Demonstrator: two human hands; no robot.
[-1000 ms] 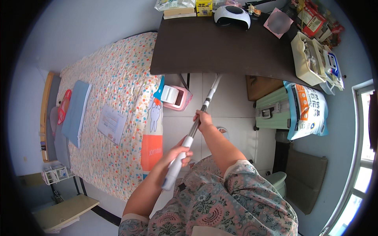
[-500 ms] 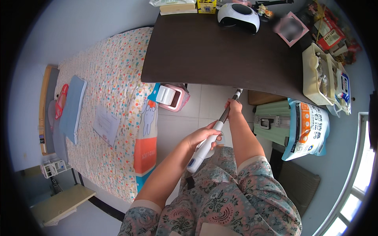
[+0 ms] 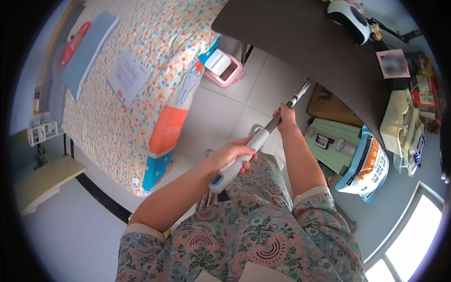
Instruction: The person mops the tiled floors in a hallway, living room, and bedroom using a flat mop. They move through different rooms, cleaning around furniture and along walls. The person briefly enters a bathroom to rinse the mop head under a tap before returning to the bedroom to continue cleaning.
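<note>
Both hands grip one long pole with a thick white handle (image 3: 257, 140) and a dark metal tube. My left hand (image 3: 232, 155) is wrapped round the white handle near its rounded end. Further along, my right hand (image 3: 285, 116) is closed round the metal tube. The pole slants away to the far right, and its far end passes under the edge of the dark desk (image 3: 291, 35), so its head is hidden. Whether it is a mop or a stick vacuum I cannot tell.
A bed with a dotted sheet (image 3: 136, 61) stands to the left. Beside it on the tiled floor (image 3: 221, 110) is a pink bin (image 3: 229, 75). At right, a brown cardboard box (image 3: 331, 103), a pale green case (image 3: 336, 141) and a blue-and-white bag (image 3: 366, 167) line the wall.
My view has turned to the right, so the desk and bed appear tilted. Both hands keep their grip on the pole, which now slants more sideways.
</note>
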